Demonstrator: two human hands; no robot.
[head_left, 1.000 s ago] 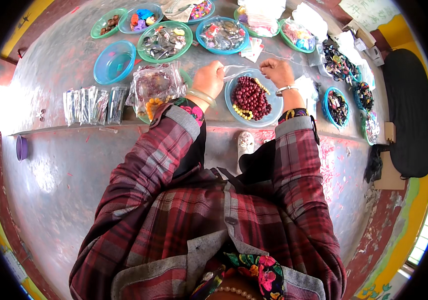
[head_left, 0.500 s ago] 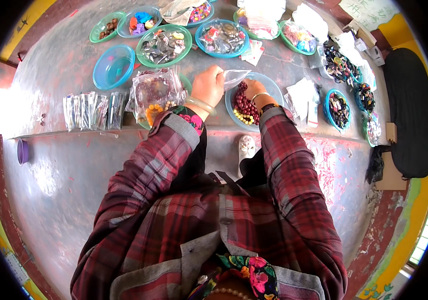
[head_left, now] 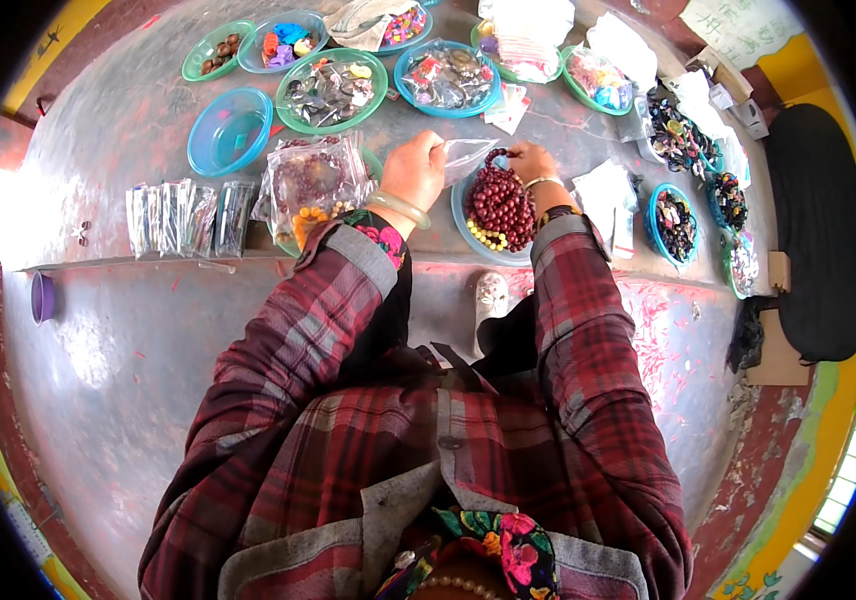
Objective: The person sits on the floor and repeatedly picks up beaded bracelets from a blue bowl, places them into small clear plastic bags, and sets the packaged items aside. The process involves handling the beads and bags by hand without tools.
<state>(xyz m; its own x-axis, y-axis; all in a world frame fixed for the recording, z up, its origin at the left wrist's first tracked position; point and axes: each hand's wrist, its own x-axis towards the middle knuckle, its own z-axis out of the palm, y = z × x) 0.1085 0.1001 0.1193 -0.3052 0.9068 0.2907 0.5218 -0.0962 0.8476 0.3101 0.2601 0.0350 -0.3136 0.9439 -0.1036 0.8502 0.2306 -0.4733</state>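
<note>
My left hand (head_left: 415, 168) is closed on a clear plastic bag (head_left: 468, 154), which sticks out to the right of the fingers. My right hand (head_left: 536, 166) pinches the upper end of dark red bead strings (head_left: 501, 205) at the far side of a pale blue basin (head_left: 460, 219). The bunch hangs over the basin, and yellow beads (head_left: 489, 236) show at its lower left. How many strings the fingers hold cannot be made out. Left of my left wrist, clear bags of dark red and orange beads (head_left: 313, 185) lie piled on a green basin, mostly covered.
Flat packed bags (head_left: 188, 220) lie in a row near the ledge's left edge. Behind stand an empty blue basin (head_left: 200, 140), a green basin (head_left: 288, 118) and a blue basin (head_left: 485, 104) with packets. White packets (head_left: 603, 205) and a blue basin of dark items (head_left: 654, 240) are at right.
My right hand has risen slightly and moved right out of the basin, drawing the dark red beads up with it. My left hand with the plastic bag has barely moved.
</note>
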